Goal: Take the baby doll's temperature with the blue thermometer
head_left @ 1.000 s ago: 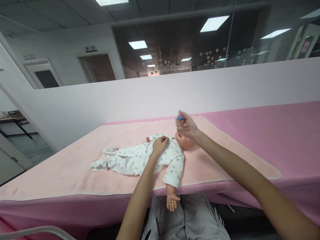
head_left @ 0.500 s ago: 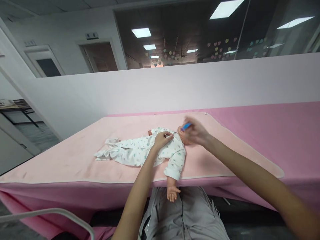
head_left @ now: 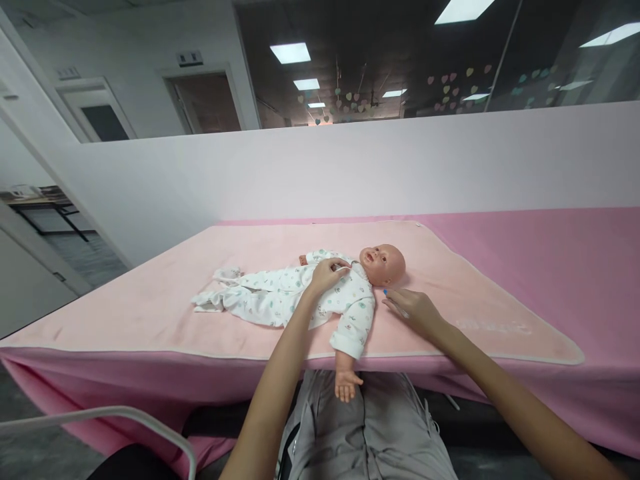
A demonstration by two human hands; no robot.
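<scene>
A baby doll (head_left: pixel 383 263) in a white patterned sleepsuit (head_left: pixel 280 300) lies on its back on a pale pink mat (head_left: pixel 150 313), head to the right. One doll arm hangs over the table's near edge. My left hand (head_left: pixel 325 273) rests on the doll's chest, its fingers pinched on the sleepsuit near the collar. My right hand (head_left: pixel 415 310) lies low on the mat just in front of the doll's head. Its fingers are closed round a small blue-tipped object (head_left: pixel 385 291), of which only the tip shows.
The mat covers a long table under a darker pink sheet (head_left: pixel 550 260). A white partition wall (head_left: pixel 350 173) runs behind it, with glass above. My grey-trousered lap (head_left: pixel 370 433) is under the near edge. A curved metal rail (head_left: pixel 125 420) is at lower left.
My right hand has come down from above the doll's face to the mat beside its head, still with the blue object. The doll's face is now uncovered. My left hand has stayed on the chest.
</scene>
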